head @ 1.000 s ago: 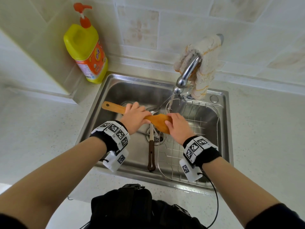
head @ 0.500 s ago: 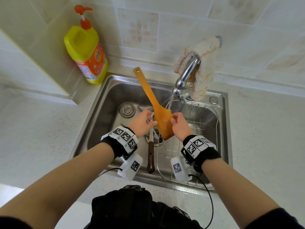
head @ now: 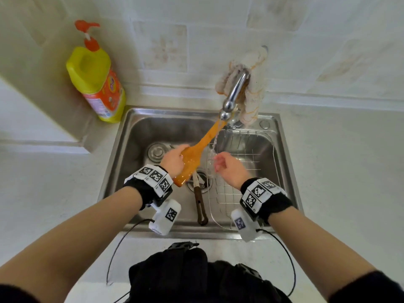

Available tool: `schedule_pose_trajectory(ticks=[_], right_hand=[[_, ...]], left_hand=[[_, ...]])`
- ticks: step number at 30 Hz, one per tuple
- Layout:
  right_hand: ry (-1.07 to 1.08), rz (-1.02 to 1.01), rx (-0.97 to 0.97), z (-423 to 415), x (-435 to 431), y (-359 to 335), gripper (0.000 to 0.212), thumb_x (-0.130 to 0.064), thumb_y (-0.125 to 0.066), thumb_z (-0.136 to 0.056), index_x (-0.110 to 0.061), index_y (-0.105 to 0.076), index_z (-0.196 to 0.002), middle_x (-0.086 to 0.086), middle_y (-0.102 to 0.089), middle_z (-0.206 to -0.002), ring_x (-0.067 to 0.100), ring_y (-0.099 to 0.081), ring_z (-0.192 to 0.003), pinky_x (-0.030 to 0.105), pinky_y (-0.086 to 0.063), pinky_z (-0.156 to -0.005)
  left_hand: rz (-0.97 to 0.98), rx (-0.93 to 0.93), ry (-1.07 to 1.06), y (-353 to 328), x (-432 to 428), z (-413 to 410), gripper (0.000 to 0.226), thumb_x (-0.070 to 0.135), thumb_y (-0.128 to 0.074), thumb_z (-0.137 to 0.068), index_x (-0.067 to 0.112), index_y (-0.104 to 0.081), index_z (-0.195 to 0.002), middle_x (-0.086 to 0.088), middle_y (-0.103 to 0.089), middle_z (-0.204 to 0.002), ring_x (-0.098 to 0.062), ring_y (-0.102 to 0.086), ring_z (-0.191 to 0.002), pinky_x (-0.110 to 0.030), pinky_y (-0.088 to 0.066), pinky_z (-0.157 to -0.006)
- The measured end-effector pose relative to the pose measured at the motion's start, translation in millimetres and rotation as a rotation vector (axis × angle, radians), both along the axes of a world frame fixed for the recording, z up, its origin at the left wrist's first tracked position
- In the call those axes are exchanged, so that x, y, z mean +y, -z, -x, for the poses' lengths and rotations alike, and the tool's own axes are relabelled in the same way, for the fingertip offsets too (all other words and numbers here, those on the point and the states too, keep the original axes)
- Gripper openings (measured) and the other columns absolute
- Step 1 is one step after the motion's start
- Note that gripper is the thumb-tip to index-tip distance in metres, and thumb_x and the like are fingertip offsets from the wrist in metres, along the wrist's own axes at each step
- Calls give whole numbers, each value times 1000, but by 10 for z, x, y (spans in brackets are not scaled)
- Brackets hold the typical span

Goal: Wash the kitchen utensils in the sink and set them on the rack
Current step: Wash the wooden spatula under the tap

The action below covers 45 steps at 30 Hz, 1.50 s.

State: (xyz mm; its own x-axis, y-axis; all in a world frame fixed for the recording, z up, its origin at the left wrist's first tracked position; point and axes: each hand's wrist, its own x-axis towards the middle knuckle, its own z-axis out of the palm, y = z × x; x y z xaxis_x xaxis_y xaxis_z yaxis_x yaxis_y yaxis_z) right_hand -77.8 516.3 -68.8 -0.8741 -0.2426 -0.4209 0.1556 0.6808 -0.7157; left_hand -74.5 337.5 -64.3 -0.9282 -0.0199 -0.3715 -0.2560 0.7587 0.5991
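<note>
Filling centre frame: steel sink [head: 140,132], with wire rack [head: 251,147] seated in its right half. Wooden spatula [head: 192,158] is above the basin, left of the rack, handle slanting up to the tap [head: 235,92] at upper centre. Dark-handled utensil [head: 200,204] lies on the sink floor beside the rack. Left hand [head: 173,159] grasps the spatula's wide end. Right hand [head: 227,169] is in the water stream, fingers loosely curled, holding nothing.

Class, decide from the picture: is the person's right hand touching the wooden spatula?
Apart. The head view shows a clear gap between the right hand and the wooden spatula, where the water stream falls; only the left hand grips it.
</note>
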Motion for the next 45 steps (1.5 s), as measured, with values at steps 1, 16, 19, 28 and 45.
schedule_pose_trajectory(ticks=[1,16,19,28,45], right_hand=[[-17,-56,59,3,11,-34,32,-2,-44,-93,-4,-47,-125,12,-58,-118,23,-57,-106,30,-44,-94],[-283,-544,576,143,99,-129,54,-4,-56,-89,-12,-36,-138,10,-34,-144,26,-23,-139,35,-12,-118],[-234,-553,571,165,204,-117,38,-9,-53,-91,-15,-46,-128,7,-46,-126,23,-40,-120,32,-31,-105],[-174,-452,485,223,202,-160,29,-16,-48,-95,-14,-48,-124,7,-44,-124,20,-42,-115,29,-43,-85],[-328,-678,606,-103,-237,-48,80,-4,-43,-89,0,13,-146,17,15,-155,29,13,-144,38,8,-116]], left_hand=[[10,8,9,11,-33,-7,44,1,-34,-95,13,-43,-136,-15,-54,-129,-31,-51,-117,-38,-38,-102],[355,-11,325,-162,128,79,84,51,-75,-64,27,-32,-131,-4,-45,-125,-25,-42,-118,-45,-28,-103],[368,66,348,-163,177,94,81,45,-74,-65,24,-32,-131,-3,-42,-125,-24,-40,-118,-46,-27,-104],[533,219,359,-111,120,123,77,25,-67,-78,20,-23,-141,-8,-36,-132,-26,-35,-123,-43,-25,-105],[484,245,301,-245,160,65,69,28,-67,-76,20,-30,-134,-9,-39,-129,-26,-36,-120,-42,-25,-102]])
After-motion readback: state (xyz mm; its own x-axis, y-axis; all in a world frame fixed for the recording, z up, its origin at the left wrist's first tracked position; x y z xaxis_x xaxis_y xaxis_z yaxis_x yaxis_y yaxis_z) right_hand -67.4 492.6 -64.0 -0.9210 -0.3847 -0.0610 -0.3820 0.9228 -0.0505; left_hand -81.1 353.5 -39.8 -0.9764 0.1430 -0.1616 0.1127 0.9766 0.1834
